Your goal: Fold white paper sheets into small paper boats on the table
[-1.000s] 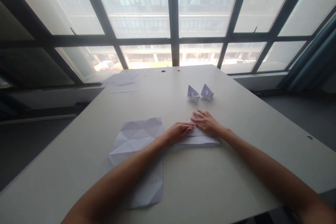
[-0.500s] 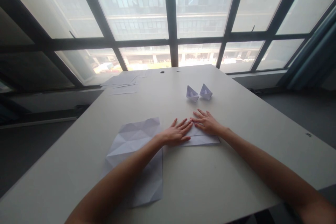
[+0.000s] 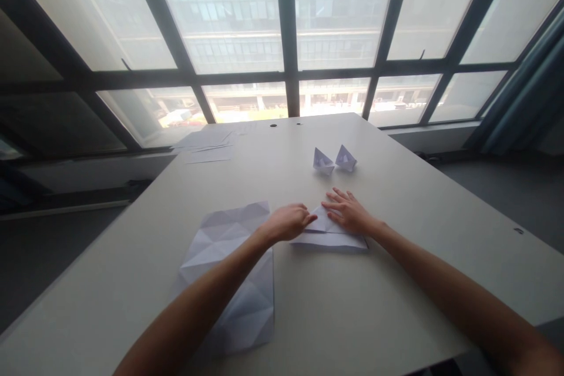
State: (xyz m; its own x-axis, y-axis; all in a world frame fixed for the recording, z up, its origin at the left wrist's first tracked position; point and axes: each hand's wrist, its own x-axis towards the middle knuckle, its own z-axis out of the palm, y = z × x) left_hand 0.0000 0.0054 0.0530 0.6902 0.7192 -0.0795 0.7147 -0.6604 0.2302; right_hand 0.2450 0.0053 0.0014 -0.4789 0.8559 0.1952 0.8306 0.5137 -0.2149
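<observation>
A white sheet of folded paper (image 3: 330, 239) lies on the table, its upper part folded into a triangle with a strip along the near edge. My right hand (image 3: 348, 211) rests flat on the triangle's right side, fingers spread. On the left side, my left hand (image 3: 288, 222) is curled closed at the slanted edge of the paper, thumb against it; its fingertips are partly hidden. Under my left forearm lies a large creased, unfolded paper sheet (image 3: 247, 299).
Beyond my hands stand two folded paper boats (image 3: 323, 163) side by side. Several loose paper sheets (image 3: 205, 144) lie at the far left of the white table (image 3: 352, 305). Large windows (image 3: 238, 17) rise past the table's far end, with a curtain (image 3: 515, 88) at the right.
My left hand has gone from lying flat with fingers spread to curled closed at the paper's left edge. The right hand stays flat in nearly the same place.
</observation>
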